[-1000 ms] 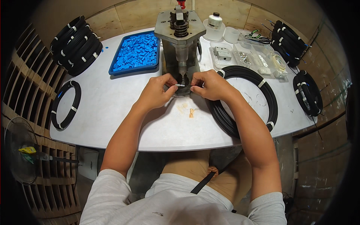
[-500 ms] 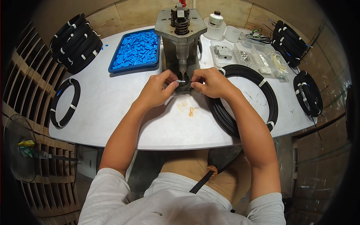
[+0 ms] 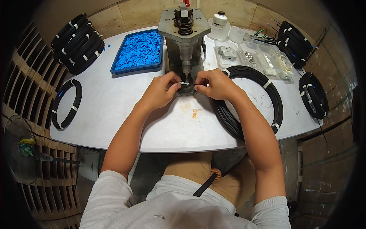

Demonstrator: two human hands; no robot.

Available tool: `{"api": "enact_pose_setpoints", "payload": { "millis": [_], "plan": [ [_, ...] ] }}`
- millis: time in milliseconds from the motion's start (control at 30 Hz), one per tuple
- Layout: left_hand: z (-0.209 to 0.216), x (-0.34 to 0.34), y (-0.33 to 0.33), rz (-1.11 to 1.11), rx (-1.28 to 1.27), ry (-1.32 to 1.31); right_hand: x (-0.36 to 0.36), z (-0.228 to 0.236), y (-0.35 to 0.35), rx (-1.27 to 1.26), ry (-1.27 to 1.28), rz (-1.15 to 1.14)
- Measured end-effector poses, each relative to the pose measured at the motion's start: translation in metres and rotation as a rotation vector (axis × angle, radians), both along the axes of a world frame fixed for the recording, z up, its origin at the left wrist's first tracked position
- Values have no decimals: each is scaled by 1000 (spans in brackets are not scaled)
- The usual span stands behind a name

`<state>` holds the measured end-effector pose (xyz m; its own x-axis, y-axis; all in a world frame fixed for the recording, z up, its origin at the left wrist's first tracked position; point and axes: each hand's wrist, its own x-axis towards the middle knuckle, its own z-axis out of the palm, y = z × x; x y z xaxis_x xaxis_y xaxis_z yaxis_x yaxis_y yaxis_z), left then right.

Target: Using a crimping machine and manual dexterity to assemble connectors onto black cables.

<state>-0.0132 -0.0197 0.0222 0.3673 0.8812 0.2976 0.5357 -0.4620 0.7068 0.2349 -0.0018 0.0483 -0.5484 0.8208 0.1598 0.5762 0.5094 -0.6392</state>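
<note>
At the base of a metal press (image 3: 186,49), both my hands are pinched close together. My left hand (image 3: 161,91) grips a small silvery metal terminal (image 3: 183,83) between thumb and fingertips, just below the press ram. Facing it from the right, my right hand (image 3: 214,84) is closed on the thin end of a black cable (image 3: 196,84). The terminal and the cable end lie nearly in line; whether they are joined is too small to tell. Under my right wrist lies a large coil of black cable (image 3: 277,103), bound with white bands.
Left of the press stands a blue tray (image 3: 113,71) full of small blue pieces. More black cable coils (image 3: 78,45) are stacked at the far left, with a single coil (image 3: 79,95) nearer. Clear bins (image 3: 244,53), a white bottle (image 3: 219,20) and further coils (image 3: 312,95) occupy the right.
My hands stay almost in place at the press. The terminal in my left fingers has tilted slightly, and my right fingertips have shifted a touch to the right.
</note>
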Motion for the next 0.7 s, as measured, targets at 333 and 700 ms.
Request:
{"api": "enact_pose_setpoints", "payload": {
  "millis": [333, 700],
  "plan": [
    [2, 1, -1, -10, -2, -23, 0, 0, 0, -2, -3, -10],
    [2, 1, -2, -15, -14, -30, 1, -3, 1, 25, 9, 9]
  ]
}}
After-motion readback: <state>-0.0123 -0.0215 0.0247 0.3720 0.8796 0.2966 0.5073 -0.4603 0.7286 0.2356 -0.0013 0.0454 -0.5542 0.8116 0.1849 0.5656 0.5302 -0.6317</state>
